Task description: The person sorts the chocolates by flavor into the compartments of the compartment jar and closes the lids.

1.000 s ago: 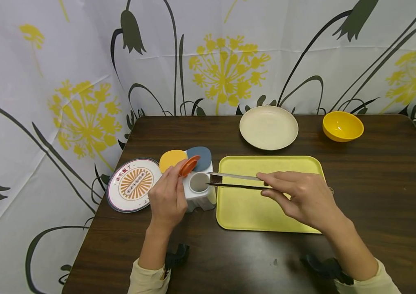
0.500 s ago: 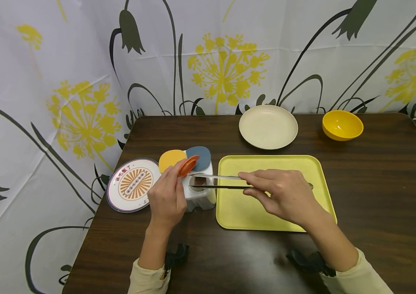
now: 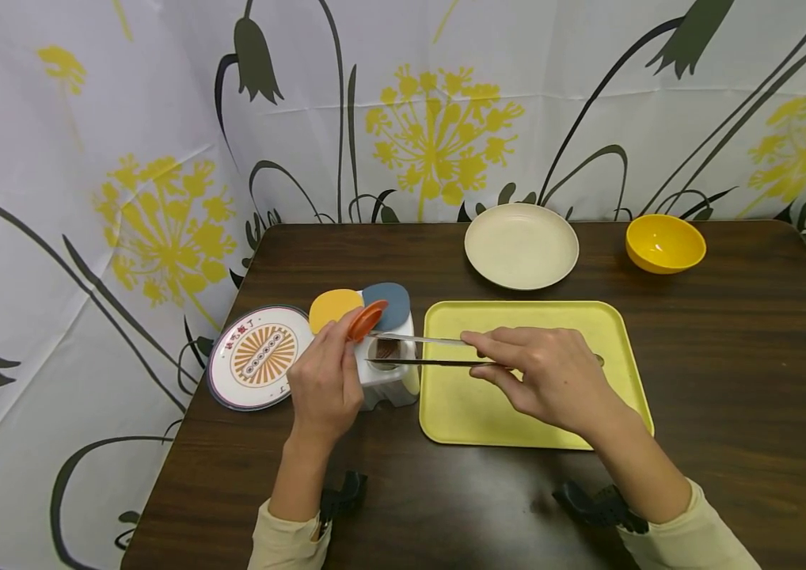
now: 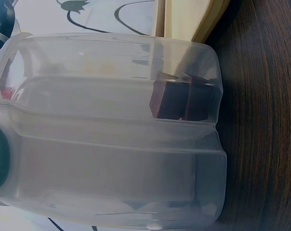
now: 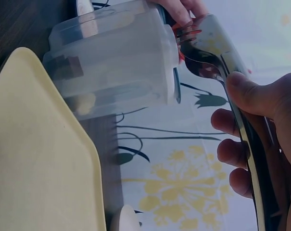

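Note:
In the head view my left hand (image 3: 325,380) pinches the raised orange lid (image 3: 367,321) of a translucent container (image 3: 385,392). My right hand (image 3: 545,368) grips metal tongs (image 3: 431,362) between thumb and fingers, held sideways above the yellow tray. Their ends lie over the round opening under the orange lid. Close up in the right wrist view, the tongs (image 5: 203,62) show a spoon-shaped end and a fork-shaped end beside the lid. The left wrist view shows dark reddish-brown blocks (image 4: 186,100) low inside the container. My left fingers are mostly out of that view.
Yellow (image 3: 335,309) and blue lids (image 3: 387,307) cover other compartments. A patterned plate (image 3: 260,396) lies left of the container, a yellow tray (image 3: 517,427) to its right. Behind stand a cream plate (image 3: 520,247) and a yellow bowl (image 3: 665,244), near the table's back edge.
My right hand has moved left with the tongs, bringing their ends from the opening's right edge to over it. My left hand has stayed in place on the raised orange lid.

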`<state>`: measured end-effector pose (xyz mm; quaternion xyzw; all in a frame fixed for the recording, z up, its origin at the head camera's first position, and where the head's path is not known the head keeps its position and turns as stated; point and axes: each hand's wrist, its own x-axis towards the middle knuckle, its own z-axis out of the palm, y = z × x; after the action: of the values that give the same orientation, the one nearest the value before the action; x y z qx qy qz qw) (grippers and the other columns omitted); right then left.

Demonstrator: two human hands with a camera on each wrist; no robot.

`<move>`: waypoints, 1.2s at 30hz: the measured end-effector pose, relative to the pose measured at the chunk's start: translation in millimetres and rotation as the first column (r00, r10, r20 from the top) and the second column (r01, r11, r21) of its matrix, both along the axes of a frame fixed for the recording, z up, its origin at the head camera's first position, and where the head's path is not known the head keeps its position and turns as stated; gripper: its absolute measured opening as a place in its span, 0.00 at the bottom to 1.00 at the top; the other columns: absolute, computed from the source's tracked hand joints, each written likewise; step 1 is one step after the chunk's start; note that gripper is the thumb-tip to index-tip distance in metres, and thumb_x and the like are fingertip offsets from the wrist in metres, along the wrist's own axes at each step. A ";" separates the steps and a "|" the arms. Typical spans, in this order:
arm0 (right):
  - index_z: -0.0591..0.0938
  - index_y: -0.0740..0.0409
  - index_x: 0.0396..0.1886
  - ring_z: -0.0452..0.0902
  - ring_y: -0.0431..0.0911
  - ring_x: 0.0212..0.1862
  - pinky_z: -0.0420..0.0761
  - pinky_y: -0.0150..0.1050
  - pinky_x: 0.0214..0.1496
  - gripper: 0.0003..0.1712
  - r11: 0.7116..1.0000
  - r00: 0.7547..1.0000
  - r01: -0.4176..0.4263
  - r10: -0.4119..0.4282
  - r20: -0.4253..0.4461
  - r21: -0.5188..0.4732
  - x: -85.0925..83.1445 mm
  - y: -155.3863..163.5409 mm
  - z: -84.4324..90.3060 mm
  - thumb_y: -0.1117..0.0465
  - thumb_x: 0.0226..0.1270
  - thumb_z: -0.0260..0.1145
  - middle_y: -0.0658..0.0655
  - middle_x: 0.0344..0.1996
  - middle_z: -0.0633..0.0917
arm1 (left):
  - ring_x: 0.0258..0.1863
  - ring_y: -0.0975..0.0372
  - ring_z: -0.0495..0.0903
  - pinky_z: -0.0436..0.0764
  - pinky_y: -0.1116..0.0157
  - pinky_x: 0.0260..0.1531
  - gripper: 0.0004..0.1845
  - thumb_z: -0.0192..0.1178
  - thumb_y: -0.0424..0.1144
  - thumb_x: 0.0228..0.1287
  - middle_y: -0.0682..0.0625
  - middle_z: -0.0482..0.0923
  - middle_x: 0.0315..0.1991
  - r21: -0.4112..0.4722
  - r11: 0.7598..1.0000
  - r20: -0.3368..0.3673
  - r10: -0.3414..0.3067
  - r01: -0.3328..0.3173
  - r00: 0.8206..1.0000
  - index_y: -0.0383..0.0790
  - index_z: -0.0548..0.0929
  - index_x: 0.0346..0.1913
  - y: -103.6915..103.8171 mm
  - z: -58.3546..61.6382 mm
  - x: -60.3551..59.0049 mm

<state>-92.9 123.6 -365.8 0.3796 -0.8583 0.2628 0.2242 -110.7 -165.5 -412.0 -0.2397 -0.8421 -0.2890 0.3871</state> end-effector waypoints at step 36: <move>0.78 0.49 0.64 0.79 0.35 0.35 0.71 0.29 0.24 0.35 0.991 0.979 0.136 -0.133 0.154 -0.010 17.0 42.4 -25.4 0.47 0.57 0.73 0.42 0.44 0.84 | 0.36 0.50 0.83 0.83 0.50 0.33 0.20 0.48 0.35 0.66 0.42 0.85 0.42 0.002 1.000 0.004 0.013 -0.013 1.000 0.37 0.80 0.58 0.3 -0.6 0.5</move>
<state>-75.9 166.0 -391.2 0.2971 -0.8939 0.2841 0.1789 -110.2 -165.2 -412.6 -0.2331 -0.8440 -0.2879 0.3878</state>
